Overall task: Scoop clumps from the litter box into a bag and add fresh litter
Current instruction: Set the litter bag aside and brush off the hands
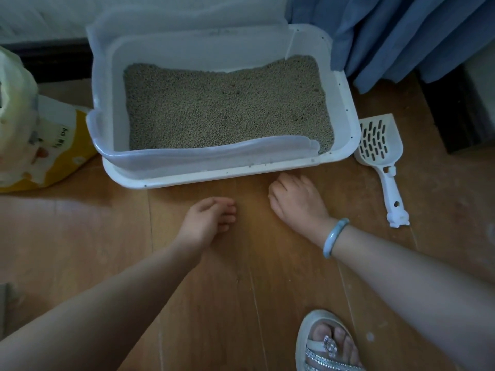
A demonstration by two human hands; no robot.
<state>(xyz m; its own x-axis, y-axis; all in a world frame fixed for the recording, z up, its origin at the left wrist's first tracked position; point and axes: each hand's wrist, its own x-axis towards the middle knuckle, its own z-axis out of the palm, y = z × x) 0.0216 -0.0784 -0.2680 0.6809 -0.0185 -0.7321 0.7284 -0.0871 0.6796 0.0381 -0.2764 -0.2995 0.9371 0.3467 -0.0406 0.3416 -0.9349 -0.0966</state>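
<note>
Far off to the left of the left hand (209, 220), a yellow and white litter sack (48, 148) is lying on the wooden floor (241, 277), its side touching the corner of the litter box (166, 180). The left hand is hovering low over the floor with its fingers loosely curled and nothing in them. The box is sitting just ahead of both hands, and the litter (222, 108) inside it is looking fairly even, with no clump standing out plainly in this dim light.

The right hand (297, 202), wearing a pale bracelet (334, 236) at the wrist, is resting close against the front rim of the box. Its fingers are bending down toward the floor and appear to be gripping nothing. The slotted white scoop (380, 145) is lying untouched to the right of this hand, beside the box's right wall, with its handle pointing back toward the person.

By my reading, the scooping is not yet starting and the person is only getting into position. The next move is calling for the right hand to reach rightward and close round the scoop's handle. I cannot tell where the bag for the clumps is waiting.
</note>
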